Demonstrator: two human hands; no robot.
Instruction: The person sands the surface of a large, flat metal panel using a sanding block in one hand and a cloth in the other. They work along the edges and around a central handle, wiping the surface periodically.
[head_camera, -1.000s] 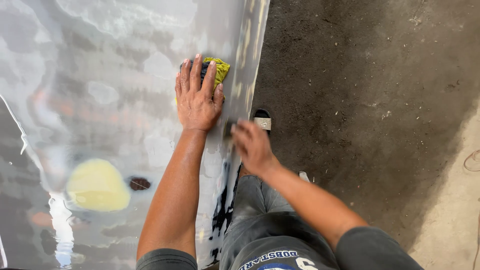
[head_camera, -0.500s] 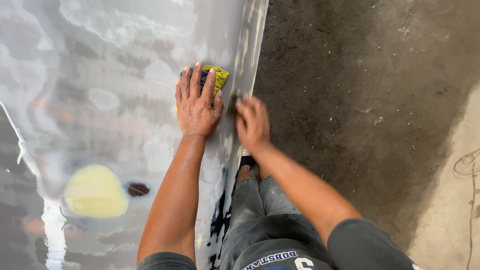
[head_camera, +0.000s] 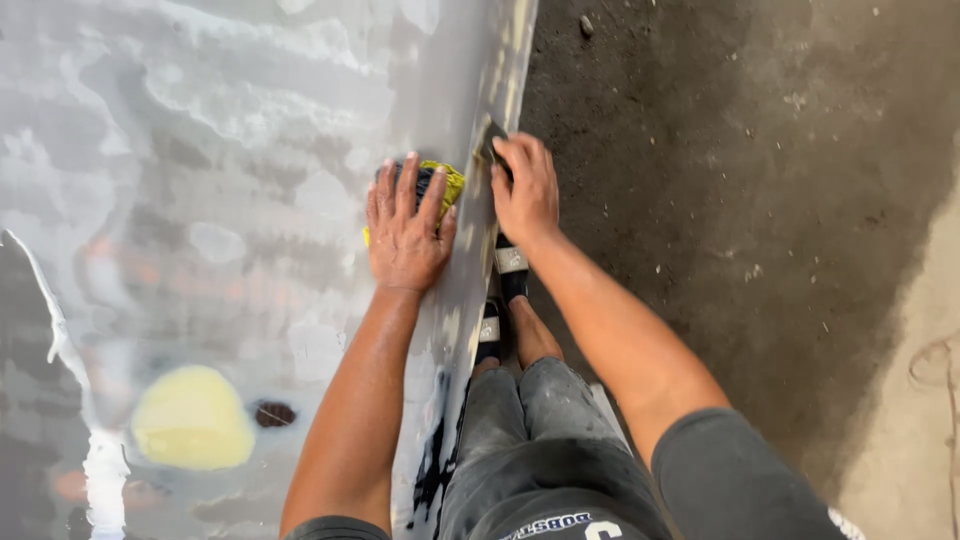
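Note:
A large grey sanded panel with pale filler patches fills the left of the head view. My left hand lies flat on it, pressing a yellow and dark sponge pad that shows past the fingertips. My right hand is at the panel's right edge, fingers closed on a small dark piece held against that edge. Both hands sit close together, a few centimetres apart.
A yellow filler spot and a small dark mark lie low on the panel. Dark rough ground spreads to the right, with a lighter strip at far right. My legs and sandalled feet stand beside the panel's edge.
My right hand has moved up along the panel's edge with the dark piece, from below my left hand to level with it. My left hand stays on the pad.

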